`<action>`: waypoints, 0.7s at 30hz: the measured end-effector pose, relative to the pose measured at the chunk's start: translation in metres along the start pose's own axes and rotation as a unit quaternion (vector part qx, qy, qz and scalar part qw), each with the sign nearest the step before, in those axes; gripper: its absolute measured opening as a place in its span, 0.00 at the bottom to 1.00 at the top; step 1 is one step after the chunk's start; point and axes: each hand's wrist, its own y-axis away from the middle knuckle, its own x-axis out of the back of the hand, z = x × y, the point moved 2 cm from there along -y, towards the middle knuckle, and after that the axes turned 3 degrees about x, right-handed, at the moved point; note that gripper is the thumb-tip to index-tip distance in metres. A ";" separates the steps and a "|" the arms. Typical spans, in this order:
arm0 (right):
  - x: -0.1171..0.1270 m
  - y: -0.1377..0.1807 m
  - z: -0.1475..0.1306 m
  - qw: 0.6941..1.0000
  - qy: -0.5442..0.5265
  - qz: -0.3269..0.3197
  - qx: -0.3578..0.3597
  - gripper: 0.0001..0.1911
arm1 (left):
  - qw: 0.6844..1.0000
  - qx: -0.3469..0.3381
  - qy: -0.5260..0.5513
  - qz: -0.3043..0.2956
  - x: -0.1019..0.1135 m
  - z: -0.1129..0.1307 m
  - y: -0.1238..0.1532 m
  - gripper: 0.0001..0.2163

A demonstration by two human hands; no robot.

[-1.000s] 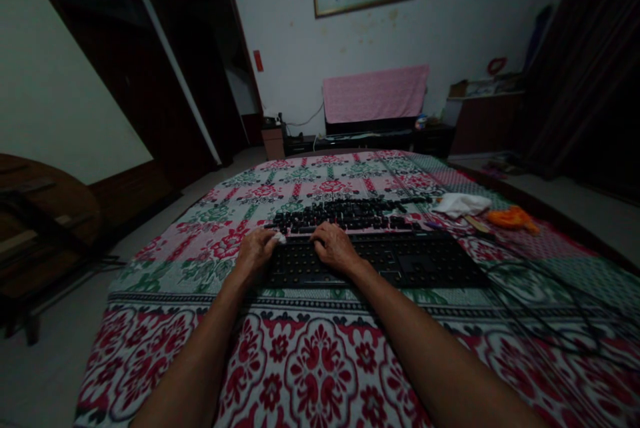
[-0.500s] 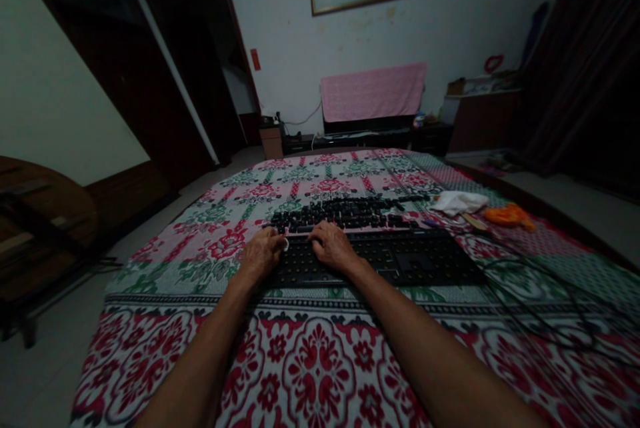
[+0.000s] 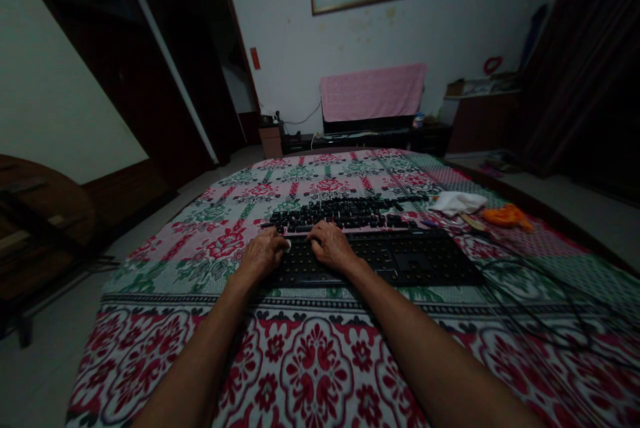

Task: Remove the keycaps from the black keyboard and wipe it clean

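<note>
A black keyboard base (image 3: 400, 261) with its keycaps off lies on a floral bedspread (image 3: 300, 361). Just behind it is a heap of loose black keycaps (image 3: 345, 213). My left hand (image 3: 261, 256) rests on the base's left end, fingers curled round a small white thing that shows only as a speck at the fingertips. My right hand (image 3: 331, 247) lies beside it on the base, fingers bent down onto the key sockets; what they hold, if anything, is hidden.
A white cloth (image 3: 457, 202) and an orange object (image 3: 506, 215) lie right of the keycaps. Black cable (image 3: 540, 295) loops over the bed's right side. A pink-covered television (image 3: 373, 96) stands at the far wall, dark furniture (image 3: 40, 215) on the left.
My left hand has moved slightly right along the base, closer to my right hand, and the white thing in it is now mostly covered. The view has shifted a little.
</note>
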 end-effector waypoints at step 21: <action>-0.001 -0.001 0.000 1.000 -0.025 0.010 0.000 0.10 | 0.990 0.025 0.125 0.063 -0.001 -0.017 -0.003 0.12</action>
